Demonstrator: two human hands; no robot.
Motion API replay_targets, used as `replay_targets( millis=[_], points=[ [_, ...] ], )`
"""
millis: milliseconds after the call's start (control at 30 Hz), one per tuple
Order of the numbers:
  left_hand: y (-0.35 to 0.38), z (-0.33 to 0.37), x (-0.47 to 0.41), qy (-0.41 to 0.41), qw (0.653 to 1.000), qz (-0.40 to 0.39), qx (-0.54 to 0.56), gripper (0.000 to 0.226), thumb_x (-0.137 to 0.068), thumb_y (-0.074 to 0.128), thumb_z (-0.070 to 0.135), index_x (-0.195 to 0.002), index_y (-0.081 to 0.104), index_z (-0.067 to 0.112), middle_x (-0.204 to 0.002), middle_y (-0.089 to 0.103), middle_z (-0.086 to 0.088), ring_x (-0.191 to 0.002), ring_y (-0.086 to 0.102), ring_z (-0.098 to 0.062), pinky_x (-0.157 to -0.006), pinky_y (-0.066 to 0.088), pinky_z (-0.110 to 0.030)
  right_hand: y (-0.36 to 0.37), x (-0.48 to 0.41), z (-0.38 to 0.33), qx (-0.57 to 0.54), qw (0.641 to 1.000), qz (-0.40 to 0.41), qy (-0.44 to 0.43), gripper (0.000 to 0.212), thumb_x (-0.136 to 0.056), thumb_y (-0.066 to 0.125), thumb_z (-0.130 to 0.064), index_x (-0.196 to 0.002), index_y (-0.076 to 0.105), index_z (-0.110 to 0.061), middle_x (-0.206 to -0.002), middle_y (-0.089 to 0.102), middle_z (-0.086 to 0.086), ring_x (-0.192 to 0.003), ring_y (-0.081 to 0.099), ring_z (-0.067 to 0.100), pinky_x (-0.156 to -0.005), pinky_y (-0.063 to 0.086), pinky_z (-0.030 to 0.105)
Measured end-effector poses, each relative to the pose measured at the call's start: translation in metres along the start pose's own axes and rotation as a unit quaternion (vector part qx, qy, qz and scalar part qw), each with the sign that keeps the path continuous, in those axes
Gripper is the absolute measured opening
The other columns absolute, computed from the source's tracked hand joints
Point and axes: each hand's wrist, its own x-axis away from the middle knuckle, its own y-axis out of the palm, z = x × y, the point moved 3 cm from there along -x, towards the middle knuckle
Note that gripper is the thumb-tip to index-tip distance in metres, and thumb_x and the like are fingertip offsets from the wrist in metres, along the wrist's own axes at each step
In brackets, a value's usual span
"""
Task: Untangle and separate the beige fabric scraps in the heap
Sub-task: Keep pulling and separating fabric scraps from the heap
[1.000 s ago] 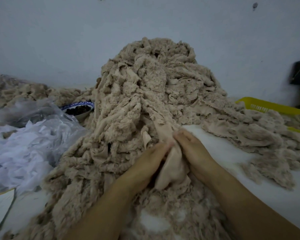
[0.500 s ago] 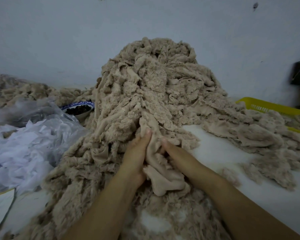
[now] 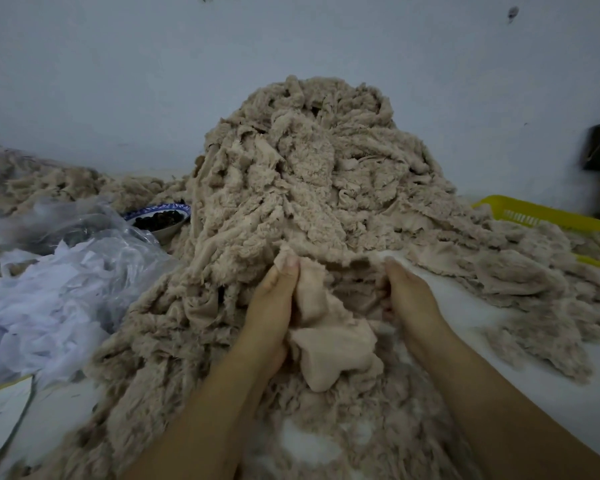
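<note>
A tall heap of fuzzy beige fabric scraps [image 3: 312,174] rises against the wall and spills toward me. A smooth beige scrap [image 3: 329,344] lies bunched at the heap's foot between my hands. My left hand [image 3: 274,306] grips its upper left edge, thumb tip up against the heap. My right hand [image 3: 409,296] pinches fabric at the scrap's right side, about a hand's width from the left one. The fingers of both hands are hidden under the cloth.
A clear plastic bag of white scraps [image 3: 52,299] lies at the left. Behind it stands a blue-rimmed bowl [image 3: 160,216] with dark contents. A yellow basket [image 3: 548,216] sits at the right, partly covered by beige scraps. White table surface [image 3: 520,386] shows at the right.
My hands have moved apart: the right one slid to the right, spreading the scrap's top edge. A second ago both hands pinched it close together, nearer to me.
</note>
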Motion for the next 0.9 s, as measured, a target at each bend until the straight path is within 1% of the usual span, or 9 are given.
replay_targets(
  millis=[67, 167, 267, 333, 433, 600, 700, 800, 900],
  points=[
    [0.003, -0.004, 0.0, 0.003, 1.0, -0.016, -0.004, 0.021, -0.1, 0.057, 0.029, -0.108, 0.075, 0.026, -0.103, 0.077, 0.006, -0.094, 0.073, -0.007, -0.07, 0.056, -0.018, 0.013, 0.011, -0.004, 0.052, 0.998, -0.033, -0.031, 0.068, -0.1, 0.032, -0.062, -0.054, 0.061, -0.021, -0.053, 0.062, -0.003, -0.043, 0.055, 0.004, -0.049, 0.042, 0.024],
    [0.001, -0.01, -0.002, 0.043, 0.991, -0.045, -0.121, 0.023, -0.102, 0.056, 0.022, -0.092, 0.076, 0.023, -0.099, 0.075, 0.001, -0.094, 0.069, -0.013, -0.079, 0.055, -0.026, 0.026, 0.019, -0.007, 0.071, 0.991, -0.083, -0.081, 0.065, -0.087, 0.03, -0.08, -0.065, 0.068, -0.032, -0.069, 0.071, -0.006, -0.061, 0.065, 0.002, -0.062, 0.046, 0.025],
    [0.011, -0.014, 0.005, 0.169, 0.908, -0.101, -0.371, 0.024, -0.101, 0.048, 0.01, -0.108, 0.069, 0.021, -0.112, 0.064, 0.007, -0.105, 0.058, 0.006, -0.094, 0.042, -0.011, 0.038, 0.029, -0.008, 0.034, 0.977, -0.188, -0.095, 0.051, -0.071, 0.049, -0.086, -0.088, 0.066, -0.042, -0.087, 0.073, -0.021, -0.082, 0.066, -0.006, -0.073, 0.049, 0.018],
    [0.019, -0.02, 0.008, 0.179, 0.877, -0.152, -0.42, 0.04, -0.098, 0.043, 0.015, -0.133, 0.057, 0.026, -0.123, 0.055, 0.018, -0.112, 0.047, 0.02, -0.095, 0.033, 0.001, 0.041, 0.031, -0.007, 0.064, 0.972, -0.194, -0.115, 0.049, -0.075, 0.051, -0.082, -0.094, 0.066, -0.039, -0.091, 0.072, -0.026, -0.087, 0.066, -0.009, -0.073, 0.049, 0.011],
    [0.018, -0.018, 0.009, 0.04, 0.949, -0.161, -0.269, 0.034, -0.097, 0.047, 0.032, -0.123, 0.063, 0.048, -0.117, 0.066, 0.026, -0.108, 0.057, 0.018, -0.085, 0.044, -0.002, 0.033, 0.029, -0.01, 0.038, 0.983, -0.157, -0.087, 0.043, -0.097, 0.044, -0.059, -0.093, 0.072, -0.025, -0.09, 0.076, -0.005, -0.092, 0.071, 0.012, -0.086, 0.056, 0.032],
    [0.009, -0.016, 0.004, -0.179, 0.969, -0.134, 0.101, 0.054, -0.1, 0.045, 0.051, -0.128, 0.066, 0.01, -0.129, 0.067, -0.011, -0.12, 0.064, -0.025, -0.092, 0.056, -0.035, 0.035, 0.041, -0.017, -0.028, 0.958, -0.279, -0.052, 0.053, -0.08, 0.05, -0.07, -0.099, 0.078, -0.03, -0.101, 0.077, -0.004, -0.096, 0.072, 0.01, -0.078, 0.055, 0.02],
    [0.001, -0.014, 0.0, -0.194, 0.959, -0.096, 0.182, 0.048, -0.095, 0.056, 0.039, -0.124, 0.066, 0.001, -0.124, 0.068, -0.019, -0.113, 0.067, -0.031, -0.092, 0.055, -0.041, 0.036, 0.045, -0.018, -0.003, 0.948, -0.315, -0.053, 0.052, -0.071, 0.059, -0.075, -0.088, 0.08, -0.032, -0.093, 0.078, -0.001, -0.089, 0.073, 0.011, -0.075, 0.054, 0.02],
    [-0.004, -0.015, -0.006, -0.147, 0.973, -0.04, 0.175, 0.045, -0.082, 0.065, 0.032, -0.119, 0.067, 0.006, -0.106, 0.075, -0.01, -0.093, 0.074, -0.021, -0.078, 0.059, -0.036, 0.023, 0.033, -0.014, -0.06, 0.971, -0.227, -0.053, 0.068, -0.065, 0.067, -0.072, -0.096, 0.078, -0.013, -0.098, 0.076, 0.015, -0.094, 0.072, 0.026, -0.091, 0.054, 0.039],
    [-0.003, -0.014, -0.008, -0.065, 0.987, -0.042, 0.139, 0.023, -0.08, 0.066, 0.031, -0.097, 0.068, 0.014, -0.087, 0.073, -0.001, -0.079, 0.071, -0.013, -0.069, 0.058, -0.027, 0.017, 0.023, -0.009, -0.061, 0.983, -0.157, -0.068, 0.06, -0.067, 0.063, -0.074, -0.092, 0.079, -0.022, -0.095, 0.078, 0.002, -0.097, 0.072, 0.019, -0.09, 0.054, 0.037]
  ],
)
